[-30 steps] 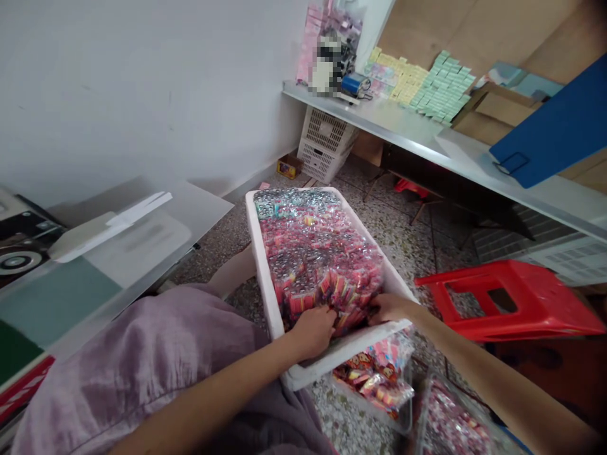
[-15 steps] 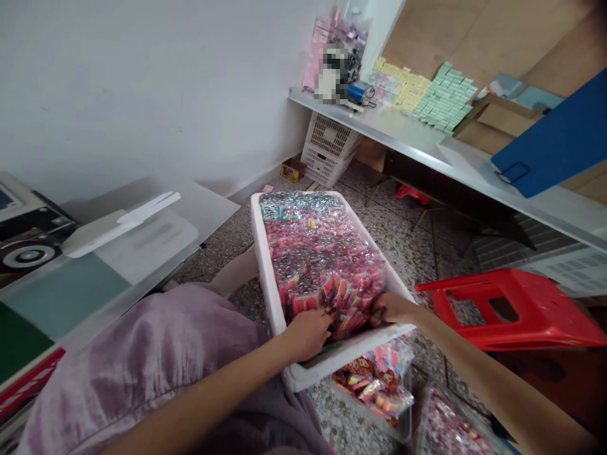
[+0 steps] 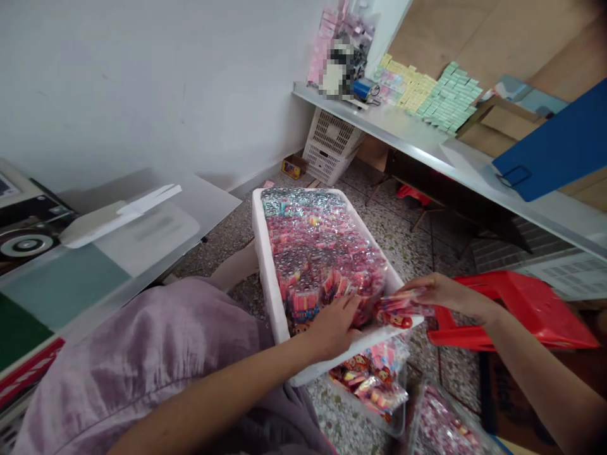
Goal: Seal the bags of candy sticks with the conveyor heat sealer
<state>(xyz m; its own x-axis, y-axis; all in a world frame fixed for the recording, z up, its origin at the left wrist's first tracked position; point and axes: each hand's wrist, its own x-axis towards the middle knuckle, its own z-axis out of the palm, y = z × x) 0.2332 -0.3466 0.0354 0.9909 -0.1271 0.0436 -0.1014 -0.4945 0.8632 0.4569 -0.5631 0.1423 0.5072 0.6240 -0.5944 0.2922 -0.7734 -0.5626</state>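
A white foam box (image 3: 265, 278) stands in front of my legs, filled with shiny packets (image 3: 322, 246) of small pink and red pieces, with some teal ones at the far end. My left hand (image 3: 336, 325) lies over the near end of the box, palm down, its fingers stretched across the packets. At the box's near right corner my right hand (image 3: 439, 294) pinches a clear candy-like packet (image 3: 401, 308) with pink sticks and a red printed figure. This packet is at the box's rim. What lies under my left palm is hidden.
Below the box, a clear plastic tub (image 3: 403, 404) holds similar packets; another tub (image 3: 446, 420) stands beside it. A red plastic stool (image 3: 535, 309) is at the right. Tables (image 3: 422, 136) run along the back right and left; white crates (image 3: 327, 155) stand in the corner.
My right hand has come up out of the box and moved right with a packet in it. My left hand has shifted right across the packets, its fingers now straighter.
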